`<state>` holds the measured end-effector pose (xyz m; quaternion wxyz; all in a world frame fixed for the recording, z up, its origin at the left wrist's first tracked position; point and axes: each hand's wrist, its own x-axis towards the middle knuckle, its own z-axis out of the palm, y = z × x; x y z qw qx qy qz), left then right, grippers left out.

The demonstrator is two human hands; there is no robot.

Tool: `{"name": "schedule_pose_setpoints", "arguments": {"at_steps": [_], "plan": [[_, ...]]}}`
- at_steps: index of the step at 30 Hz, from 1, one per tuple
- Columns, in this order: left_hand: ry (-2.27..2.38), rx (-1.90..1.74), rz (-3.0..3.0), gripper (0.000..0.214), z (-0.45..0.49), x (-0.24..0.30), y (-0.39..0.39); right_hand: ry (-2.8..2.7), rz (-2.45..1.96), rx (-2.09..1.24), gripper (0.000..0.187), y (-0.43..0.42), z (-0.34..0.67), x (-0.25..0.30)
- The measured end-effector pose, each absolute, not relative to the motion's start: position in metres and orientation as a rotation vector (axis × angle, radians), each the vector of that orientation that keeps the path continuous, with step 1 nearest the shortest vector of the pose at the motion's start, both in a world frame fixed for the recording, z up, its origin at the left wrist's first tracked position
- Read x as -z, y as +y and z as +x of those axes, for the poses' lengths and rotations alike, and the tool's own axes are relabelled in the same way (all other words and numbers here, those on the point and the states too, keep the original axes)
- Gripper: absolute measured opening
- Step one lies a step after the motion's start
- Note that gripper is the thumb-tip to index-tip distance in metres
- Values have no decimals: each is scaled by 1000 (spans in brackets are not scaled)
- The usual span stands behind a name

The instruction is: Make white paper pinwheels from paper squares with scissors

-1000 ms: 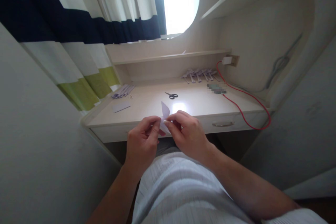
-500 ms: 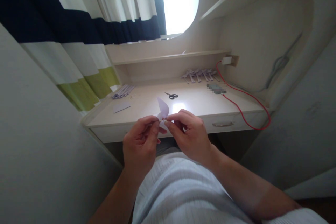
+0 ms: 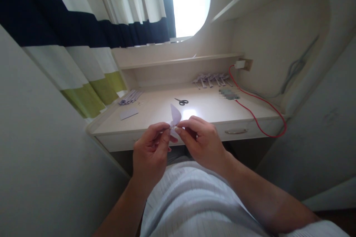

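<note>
A pale lilac paper pinwheel is held between my two hands in front of the desk edge. One curved blade points up; its centre is mostly covered by fingertips. My left hand pinches the centre from the left with thumb and forefinger. From the right, my right hand pinches the same spot, its thumb and forefinger almost meeting the left ones. Behind them on the desk lie small black scissors, blades toward the left.
Several pinwheels on paper sticks lie at the desk's back right. Rolled paper sticks and a flat paper piece are at the left. A red cable runs from a wall plug to a blurred device and hangs over the drawer front.
Both hands keep their pinch on the pinwheel. The left hand and the pinwheel have shifted slightly right, and the upright blade has moved a little the same way.
</note>
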<state>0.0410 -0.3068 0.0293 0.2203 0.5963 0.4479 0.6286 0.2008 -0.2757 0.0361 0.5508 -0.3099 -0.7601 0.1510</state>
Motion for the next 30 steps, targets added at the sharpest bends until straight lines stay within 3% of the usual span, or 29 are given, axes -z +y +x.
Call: {"name": "schedule_pose_setpoints", "arguments": {"at_steps": [24,30], "plan": [[1348,-1616,1832,14,37,-16,-293,-1886,-908,-260,10,-271,199,-33],[1533,-1767,2049,15,37,-11,-285,-1796,-884,-348,7,-256,197,-22]]}}
